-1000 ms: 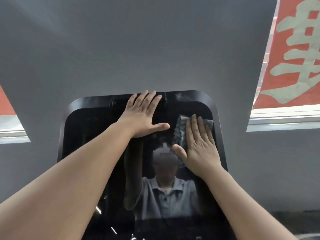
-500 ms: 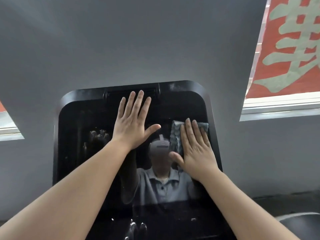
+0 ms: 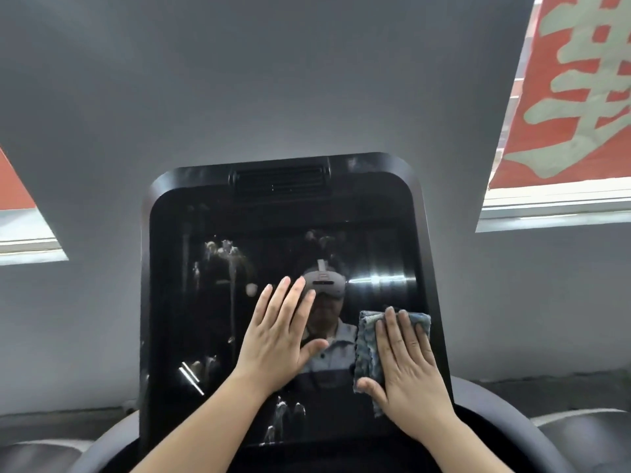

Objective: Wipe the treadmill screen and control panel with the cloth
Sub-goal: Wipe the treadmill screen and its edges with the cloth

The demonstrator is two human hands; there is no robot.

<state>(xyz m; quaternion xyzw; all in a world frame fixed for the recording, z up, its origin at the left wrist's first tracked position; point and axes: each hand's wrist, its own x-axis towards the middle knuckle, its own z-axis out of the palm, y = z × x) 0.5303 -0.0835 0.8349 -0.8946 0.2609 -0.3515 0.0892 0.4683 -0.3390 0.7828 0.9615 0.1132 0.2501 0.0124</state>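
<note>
low on the right side of the treadmill screen (image 3: pixel 280 302), seen from the head camera, the right hand (image 3: pixel 409 373) lies flat with fingers spread, pressing the folded bluish cloth (image 3: pixel 367 349) against the dark glass, not pinching it. the left hand (image 3: pixel 278 339) rests open and empty on the glass just left of it. the wiping step looks to be in hand on the screen; smears remain at the left, so the next pass likely calls for steady pressure leftward, then down to the control panel, which is out of view.
</note>
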